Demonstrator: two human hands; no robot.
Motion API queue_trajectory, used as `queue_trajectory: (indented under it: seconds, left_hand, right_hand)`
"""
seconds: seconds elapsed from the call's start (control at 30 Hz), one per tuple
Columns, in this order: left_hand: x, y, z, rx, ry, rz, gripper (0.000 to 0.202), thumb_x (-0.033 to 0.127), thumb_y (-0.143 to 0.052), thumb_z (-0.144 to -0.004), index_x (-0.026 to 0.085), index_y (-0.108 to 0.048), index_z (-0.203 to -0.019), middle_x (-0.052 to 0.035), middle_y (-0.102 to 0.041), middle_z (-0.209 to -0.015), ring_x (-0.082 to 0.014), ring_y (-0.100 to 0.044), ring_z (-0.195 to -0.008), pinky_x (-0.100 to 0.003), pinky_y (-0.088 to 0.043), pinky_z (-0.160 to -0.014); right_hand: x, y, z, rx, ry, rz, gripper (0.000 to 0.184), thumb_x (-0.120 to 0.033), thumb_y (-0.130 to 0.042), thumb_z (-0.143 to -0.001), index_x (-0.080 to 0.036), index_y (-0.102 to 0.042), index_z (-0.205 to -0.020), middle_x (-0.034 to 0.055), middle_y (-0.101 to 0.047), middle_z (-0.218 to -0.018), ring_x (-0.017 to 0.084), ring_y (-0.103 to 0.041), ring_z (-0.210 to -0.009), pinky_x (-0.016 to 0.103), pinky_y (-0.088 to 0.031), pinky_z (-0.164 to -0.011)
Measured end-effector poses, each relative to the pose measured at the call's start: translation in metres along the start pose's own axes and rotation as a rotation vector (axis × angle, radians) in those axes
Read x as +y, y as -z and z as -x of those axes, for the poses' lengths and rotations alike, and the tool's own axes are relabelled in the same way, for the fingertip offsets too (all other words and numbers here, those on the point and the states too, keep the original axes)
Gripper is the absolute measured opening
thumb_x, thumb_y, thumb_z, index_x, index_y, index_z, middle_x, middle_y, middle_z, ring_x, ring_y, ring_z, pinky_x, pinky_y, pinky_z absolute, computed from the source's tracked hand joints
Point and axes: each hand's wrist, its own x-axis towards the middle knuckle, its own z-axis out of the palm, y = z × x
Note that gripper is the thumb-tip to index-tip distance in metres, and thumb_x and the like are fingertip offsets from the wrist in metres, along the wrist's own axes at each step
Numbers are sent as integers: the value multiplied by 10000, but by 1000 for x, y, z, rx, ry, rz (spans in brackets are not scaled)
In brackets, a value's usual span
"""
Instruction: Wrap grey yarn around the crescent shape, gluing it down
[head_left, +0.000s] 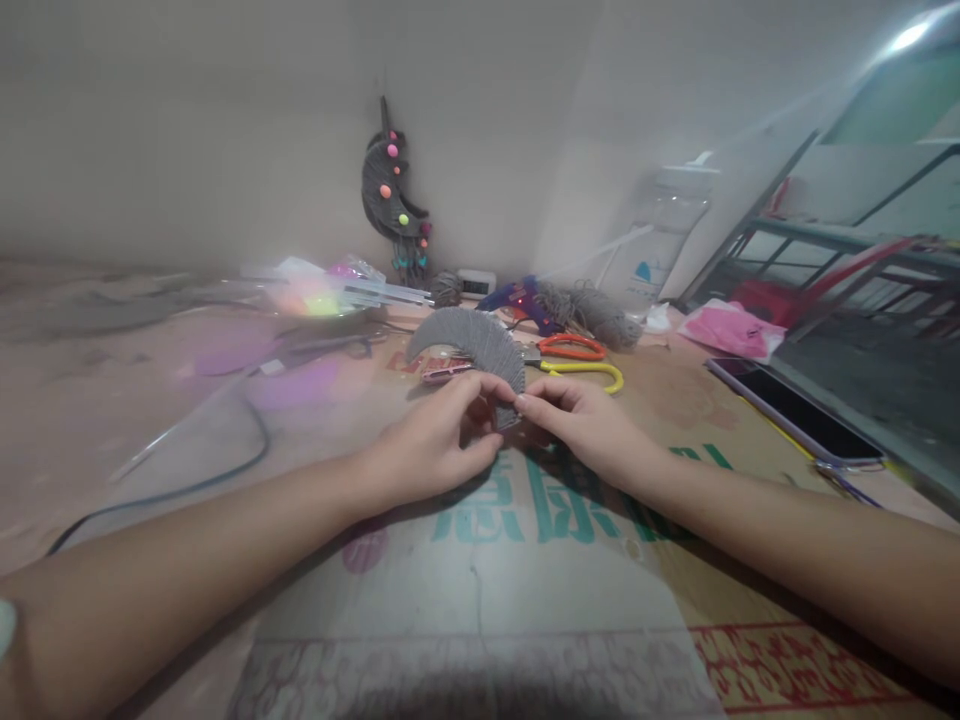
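A crescent moon shape wrapped in grey yarn (480, 338) is held just above the table, its curve arching up and to the left. My left hand (442, 435) is closed round its lower end, thumb below and fingers behind. Against the same end my right hand (574, 415) pinches with thumb and forefinger; a strand of yarn may be between them, too small to make out. Beyond my right hand lie scissors with one orange and one yellow handle (581, 375), their blades partly hidden behind the crescent.
A finished-looking crescent with coloured pompoms (384, 190) hangs on the wall. Behind my hands are a blue glue gun (529, 300), a grey yarn ball (600, 312) and a bag of pompoms (322, 290). A phone (799, 412) lies right, below a pink packet (735, 330). A cable (262, 440) curves left.
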Motion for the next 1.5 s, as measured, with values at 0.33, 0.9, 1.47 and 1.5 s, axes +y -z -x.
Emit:
queue_trajectory:
  seconds: [0.33, 0.9, 1.47, 1.5]
  left_hand:
    - [-1, -2, 1, -8, 57, 6, 251, 281, -535, -895, 212, -470, -1128, -20, -553, -942, -143, -570, -803, -305, -489, -733]
    - [4, 1, 2, -48, 105, -28, 427, 345, -658, -815, 223, -445, -1164, -14, -568, -931, -168, -588, -828, -319, -489, -739]
    - [-5, 14, -10, 421, 247, 104, 67, 245, -607, -838, 188, -603, -872, -29, -675, -904, -179, -634, -882, -327, -486, -849]
    - [-4, 14, -10, 414, 245, 97, 61, 243, -608, -840, 190, -610, -870, -29, -682, -907, -182, -638, -888, -331, -484, -859]
  right_hand:
    - [1, -1, 0, -25, 3, 11, 365, -525, -623, -826, -170, -577, -753, -43, -493, -599, 81, -426, -517, 207, -336, -461]
    - [0, -1, 0, -26, -10, -21, 355, -524, -635, -813, -177, -583, -757, -45, -509, -600, 87, -439, -518, 219, -346, -479]
    - [0, 0, 0, 53, -15, -108, 358, -507, -681, -792, -176, -557, -734, -51, -507, -619, 86, -453, -553, 227, -354, -522]
    - [0, 0, 0, 51, -15, -107, 360, -508, -682, -791, -176, -557, -732, -49, -514, -619, 87, -457, -554, 227, -357, -523]
